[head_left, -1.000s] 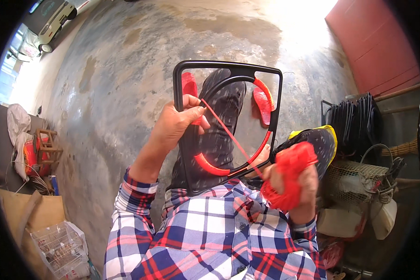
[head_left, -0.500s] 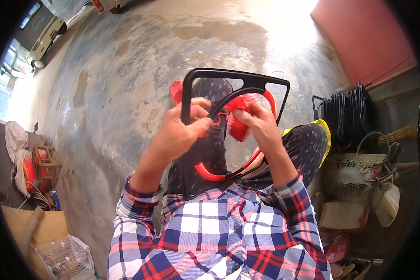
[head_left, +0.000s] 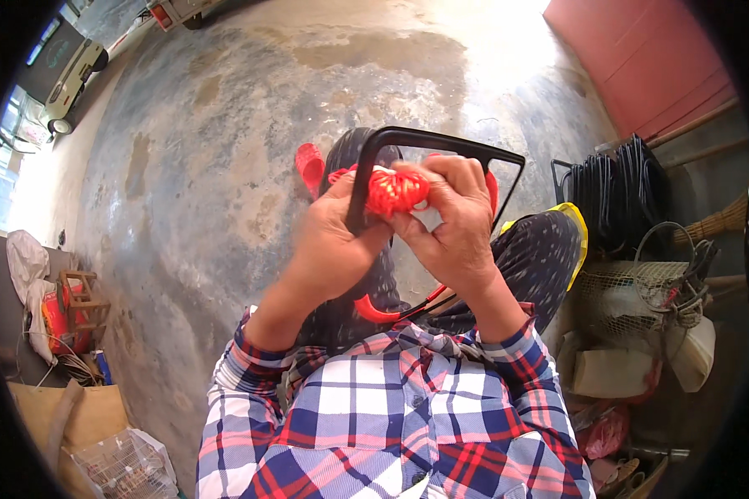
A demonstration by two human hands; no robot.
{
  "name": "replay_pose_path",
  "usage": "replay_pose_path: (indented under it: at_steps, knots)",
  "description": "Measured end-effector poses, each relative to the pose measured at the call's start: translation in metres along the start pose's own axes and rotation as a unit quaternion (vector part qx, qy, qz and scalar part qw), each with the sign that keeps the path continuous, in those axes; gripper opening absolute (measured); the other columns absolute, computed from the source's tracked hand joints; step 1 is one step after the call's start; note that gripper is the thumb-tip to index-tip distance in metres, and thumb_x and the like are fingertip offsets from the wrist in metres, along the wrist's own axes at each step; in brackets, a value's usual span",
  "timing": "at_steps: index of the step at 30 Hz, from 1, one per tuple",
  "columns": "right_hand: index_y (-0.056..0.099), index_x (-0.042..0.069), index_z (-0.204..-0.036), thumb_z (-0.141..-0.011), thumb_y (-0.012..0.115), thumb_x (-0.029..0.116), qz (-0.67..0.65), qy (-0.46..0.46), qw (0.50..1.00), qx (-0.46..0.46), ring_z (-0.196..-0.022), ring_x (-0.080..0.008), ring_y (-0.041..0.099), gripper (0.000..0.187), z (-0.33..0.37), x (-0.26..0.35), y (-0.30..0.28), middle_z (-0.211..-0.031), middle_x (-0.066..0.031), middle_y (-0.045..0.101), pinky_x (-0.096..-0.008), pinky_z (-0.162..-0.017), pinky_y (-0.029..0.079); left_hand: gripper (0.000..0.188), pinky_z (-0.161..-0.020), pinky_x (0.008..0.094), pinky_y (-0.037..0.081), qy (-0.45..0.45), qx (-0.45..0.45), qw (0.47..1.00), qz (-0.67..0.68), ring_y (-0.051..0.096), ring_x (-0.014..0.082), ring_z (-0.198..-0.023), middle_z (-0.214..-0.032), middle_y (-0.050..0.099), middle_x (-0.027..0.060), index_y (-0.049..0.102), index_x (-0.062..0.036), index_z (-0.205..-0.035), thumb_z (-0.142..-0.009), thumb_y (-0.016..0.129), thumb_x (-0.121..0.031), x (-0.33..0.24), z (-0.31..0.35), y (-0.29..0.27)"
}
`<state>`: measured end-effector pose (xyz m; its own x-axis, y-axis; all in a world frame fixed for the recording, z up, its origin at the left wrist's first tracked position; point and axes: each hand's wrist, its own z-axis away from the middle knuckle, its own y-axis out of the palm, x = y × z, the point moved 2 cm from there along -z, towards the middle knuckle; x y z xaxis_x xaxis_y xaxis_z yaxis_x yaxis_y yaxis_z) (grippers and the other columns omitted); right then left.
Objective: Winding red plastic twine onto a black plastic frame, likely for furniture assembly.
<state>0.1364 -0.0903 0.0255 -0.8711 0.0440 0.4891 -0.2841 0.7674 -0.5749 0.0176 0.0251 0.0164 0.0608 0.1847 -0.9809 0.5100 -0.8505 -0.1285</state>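
A black rounded-rectangular frame [head_left: 449, 143] stands on my lap with a red curved band [head_left: 373, 311] inside its lower part. My left hand [head_left: 329, 241] grips the frame's left side. My right hand [head_left: 451, 220] presses a bundle of red cord [head_left: 395, 190] against that same side, close to my left thumb. Both hands touch the cord bundle. A red sandal [head_left: 311, 165] on my foot shows beyond the frame. My dark patterned trousers [head_left: 541, 249] lie under the frame.
Stained concrete floor [head_left: 225, 150] spreads ahead. Coiled black hoses [head_left: 616, 195] and a wire basket [head_left: 641, 291] crowd the right, by a red wall [head_left: 649, 58]. A small wooden stool [head_left: 79, 303], cardboard [head_left: 66, 416] and a wire cage [head_left: 129, 466] sit at lower left. A vehicle [head_left: 66, 75] stands far left.
My right hand came up from the lower right with the red cord bundle and now holds it against the frame's left side beside my left hand. The frame tipped closer.
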Motion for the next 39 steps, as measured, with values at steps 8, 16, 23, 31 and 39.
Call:
replay_pose_path:
  at_steps: [8,16,23,31,39]
  knots:
    - [0.049,0.005,-0.136,-0.099,0.057,0.031,-0.575,0.257,0.746,-0.217,-0.094,-0.0208,0.065,0.045,0.002,-0.023,-0.032,-0.115,-0.0105,0.066,-0.04,-0.088,0.05,0.007,-0.093,0.0383,0.046,-0.002,-0.085,0.993,-0.079,0.05,0.024,-0.123,-0.148,0.043,0.012,0.07,-0.0054,-0.08,-0.075,0.075,-0.004,0.021,0.005,-0.032]
    - [0.049,0.004,-0.124,-0.097,0.059,0.042,-0.573,0.354,0.73,0.114,-0.078,-0.0162,0.057,0.048,0.079,0.021,-0.049,-0.091,-0.0051,0.061,-0.0346,-0.082,0.049,0.016,-0.061,0.0237,0.051,-0.18,-0.037,0.978,0.094,0.063,0.0114,-0.063,-0.08,0.069,0.0084,0.064,-0.0005,-0.101,-0.095,0.062,-0.015,0.036,0.009,-0.055]
    - [0.054,0.003,-0.12,-0.097,0.058,0.025,-0.473,0.426,0.769,0.064,-0.068,-0.0064,0.052,0.032,0.097,-0.039,-0.007,-0.087,0.0002,0.057,-0.0247,-0.065,0.05,0.019,-0.058,0.0244,0.05,-0.185,-0.023,0.975,0.122,0.062,0.013,-0.061,-0.074,0.067,0.0084,0.063,0.0006,-0.1,-0.097,0.059,-0.018,0.045,0.009,-0.055]
    - [0.065,0.001,-0.117,-0.09,0.069,0.019,-0.368,0.379,0.84,0.125,-0.087,-0.0087,0.059,0.032,0.024,-0.061,0.032,-0.099,-0.0031,0.065,-0.0244,-0.079,0.047,0.009,-0.072,0.0263,0.051,0.025,-0.023,0.993,-0.109,0.064,0.0128,-0.078,-0.082,0.068,0.0052,0.066,0.0019,-0.09,-0.09,0.065,-0.007,0.009,0.002,-0.033]
    - [0.062,-0.001,-0.114,-0.09,0.067,0.007,-0.584,0.357,0.728,0.027,-0.09,-0.0122,0.064,0.026,0.028,-0.044,0.022,-0.1,-0.005,0.068,-0.027,-0.082,0.052,0.029,-0.079,0.0269,0.05,-0.06,-0.017,0.998,0.015,0.061,0.0088,-0.088,-0.097,0.068,-0.0003,0.066,-0.0024,-0.115,-0.087,0.069,-0.003,0.01,0.005,-0.022]
